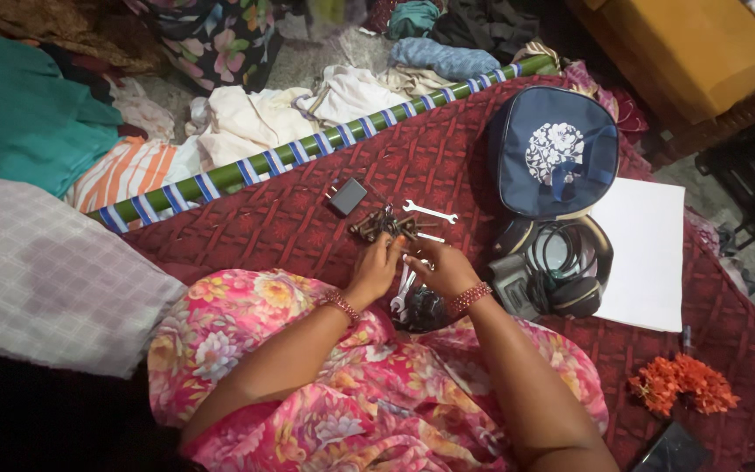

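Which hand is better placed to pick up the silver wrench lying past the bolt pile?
Right, probably. The right hand sits nearer the silver wrench; the left hand is fingering the bolt pile.

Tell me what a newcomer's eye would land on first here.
Both hands, the left hand and right hand, meet over a heap of rusty bolts on the maroon quilted cover. A silver wrench lies just beyond, and a navy pouch with a white flower sits right.

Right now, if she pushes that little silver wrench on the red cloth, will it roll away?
Probably not: the wrench looks flat and lies flat on the quilted red cloth, so it would likely slide or snag. It looks like metal, so likely stiff and fairly heavy for its size.
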